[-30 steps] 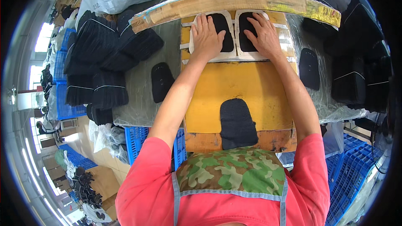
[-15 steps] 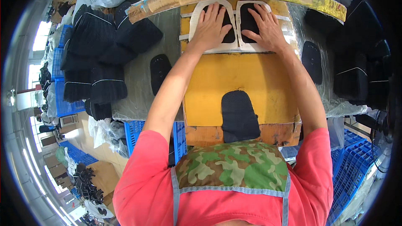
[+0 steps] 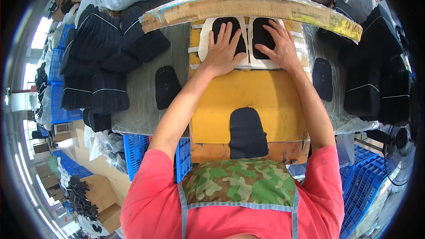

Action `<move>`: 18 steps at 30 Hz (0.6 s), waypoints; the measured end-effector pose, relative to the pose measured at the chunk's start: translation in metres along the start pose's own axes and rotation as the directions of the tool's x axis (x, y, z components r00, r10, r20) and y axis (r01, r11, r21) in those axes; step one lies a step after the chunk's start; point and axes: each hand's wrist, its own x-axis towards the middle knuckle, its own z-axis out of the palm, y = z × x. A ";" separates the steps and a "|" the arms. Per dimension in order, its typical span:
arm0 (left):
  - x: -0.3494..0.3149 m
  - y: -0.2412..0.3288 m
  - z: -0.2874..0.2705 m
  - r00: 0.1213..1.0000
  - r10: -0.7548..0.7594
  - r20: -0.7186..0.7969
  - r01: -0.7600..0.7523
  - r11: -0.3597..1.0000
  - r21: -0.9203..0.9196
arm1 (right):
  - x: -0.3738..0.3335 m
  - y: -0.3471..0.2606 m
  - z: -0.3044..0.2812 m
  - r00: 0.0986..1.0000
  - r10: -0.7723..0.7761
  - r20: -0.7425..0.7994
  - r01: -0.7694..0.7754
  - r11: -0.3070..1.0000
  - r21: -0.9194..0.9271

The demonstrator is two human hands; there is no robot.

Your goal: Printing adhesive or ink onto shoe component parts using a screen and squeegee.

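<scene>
My left hand (image 3: 222,51) lies open, its spread fingers flat on a black sole-shaped fabric piece (image 3: 221,25) inside a white frame (image 3: 204,44). Beside it, my right hand (image 3: 280,48) rests the same way on a second black piece (image 3: 261,40) in another white frame (image 3: 260,62). Both frames sit side by side at the far end of a yellow board (image 3: 248,88), and my palms hide part of them. A single black fabric piece (image 3: 248,132) lies near me, across the board's front edge.
A thick wooden beam (image 3: 248,9) spans just beyond my fingertips. Tied black stacks stand left (image 3: 108,90) and right (image 3: 363,90). Single black insole-shaped pieces lie beside the board, left (image 3: 168,87) and right (image 3: 322,79). Blue crates (image 3: 365,170) stand below the table.
My view has tilted slightly, so the whole scene sits lower in the picture and more shows beyond the beam. Both hands stay flat on the black pieces.
</scene>
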 end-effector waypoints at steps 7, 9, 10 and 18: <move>0.008 -0.018 0.002 0.984 -0.122 -0.128 0.127 0.991 0.031 | -0.001 0.007 0.004 0.995 0.052 -0.087 -0.038 0.987 0.155; 0.008 -0.016 0.002 0.984 -0.128 -0.125 0.136 0.989 0.062 | -0.001 0.004 0.005 0.995 0.049 -0.082 -0.040 0.993 0.115; 0.007 -0.016 0.001 0.983 -0.135 -0.122 0.147 0.984 0.101 | -0.001 0.003 0.006 0.996 0.046 -0.082 -0.039 0.996 0.082; -0.013 -0.036 -0.031 0.928 -0.301 -0.222 0.260 0.945 -0.196 | -0.002 0.009 -0.008 0.995 0.033 -0.091 -0.019 0.989 0.146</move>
